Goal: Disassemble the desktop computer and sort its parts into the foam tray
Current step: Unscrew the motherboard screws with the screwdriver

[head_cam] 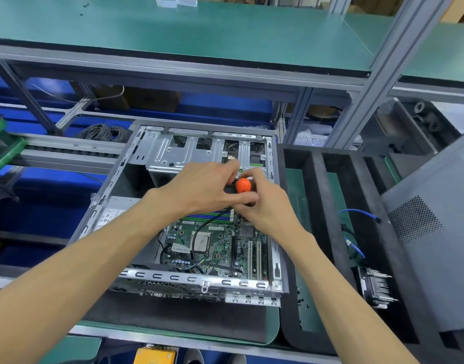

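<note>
Over the middle of the open computer case [136,164], toward its right wall, both hands are meeting on a screwdriver with an orange cap [243,185]. The left hand [199,191] is curling its thumb and fingers around the tool from the left, and the right hand [267,206] is closing on the dark handle just below the cap; neither palm is spread. The tool is standing roughly upright above the far edge of the motherboard [212,240], beside the steel drive cage [188,151].

By my reading the step in hand is unscrewing, either a board screw or a fastener at the foot of the cage, so the board is not yet free. The next move is probably calling for steady downward pressure while turning, then lifting the loosened screw out without dropping it among the components.

At the right of the case the black foam tray [317,179] is lying on the bench mat, already holding a heatsink [378,287] near its front edge and blue cables [357,214] in a middle slot, with small dark screws [301,295] in the left compartment. A grey side panel [435,232] is leaning across the tray's right side.

The screwdriver's shaft and tip are hidden behind the fingers, so which screw it is meeting cannot be told. The power supply [112,214] at the case's left is half covered by the left forearm, and the tray's front right corner is cut off.
</note>
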`<move>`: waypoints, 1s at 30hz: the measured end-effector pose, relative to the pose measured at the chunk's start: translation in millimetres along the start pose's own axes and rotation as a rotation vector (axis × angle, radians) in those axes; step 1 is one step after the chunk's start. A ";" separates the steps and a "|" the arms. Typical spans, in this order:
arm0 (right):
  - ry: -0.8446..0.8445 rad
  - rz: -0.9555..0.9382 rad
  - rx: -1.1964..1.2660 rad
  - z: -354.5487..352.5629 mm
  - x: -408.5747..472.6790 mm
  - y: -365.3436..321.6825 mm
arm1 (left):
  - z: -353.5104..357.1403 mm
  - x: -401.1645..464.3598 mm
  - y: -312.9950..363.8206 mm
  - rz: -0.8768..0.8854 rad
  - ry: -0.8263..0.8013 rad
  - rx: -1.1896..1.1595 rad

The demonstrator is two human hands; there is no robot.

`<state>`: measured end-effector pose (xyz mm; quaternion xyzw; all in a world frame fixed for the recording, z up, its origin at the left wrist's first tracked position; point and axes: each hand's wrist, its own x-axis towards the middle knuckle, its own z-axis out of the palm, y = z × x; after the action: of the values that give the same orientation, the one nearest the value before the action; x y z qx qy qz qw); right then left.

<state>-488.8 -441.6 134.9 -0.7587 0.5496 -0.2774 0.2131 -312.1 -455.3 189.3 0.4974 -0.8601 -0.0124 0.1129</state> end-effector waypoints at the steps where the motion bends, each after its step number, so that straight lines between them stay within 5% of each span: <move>1: 0.004 0.011 0.003 0.2 0.5 1.1 | -2.0 -1.9 -2.3 -0.007 -0.017 -0.114; 5: 0.014 0.015 -0.025 0.6 0.8 0.8 | -3.3 -5.3 -1.2 0.071 -0.008 -0.340; 12: 0.034 -0.008 0.045 -6.3 2.6 -7.8 | 9.7 1.3 9.7 -0.154 0.024 -0.475; 18: -0.052 -0.016 -0.254 -16.3 15.4 -23.1 | 48.2 -27.4 14.4 -0.624 0.011 -1.144; 22: -0.163 0.009 -0.323 -28.1 17.4 -31.6 | 66.3 -36.3 9.6 -0.852 -0.229 -1.424; 26: -0.303 0.015 -0.398 -37.9 23.9 -37.5 | 76.7 -37.4 8.3 -0.846 -0.355 -1.287; 30: -0.206 0.021 -0.619 -36.4 28.8 -49.2 | 87.1 -44.0 7.9 -0.590 -0.321 -0.553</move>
<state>-470.4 -454.7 198.7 -0.8058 0.5912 -0.0167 0.0295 -315.7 -421.5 97.5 0.6647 -0.6518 -0.3516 0.0983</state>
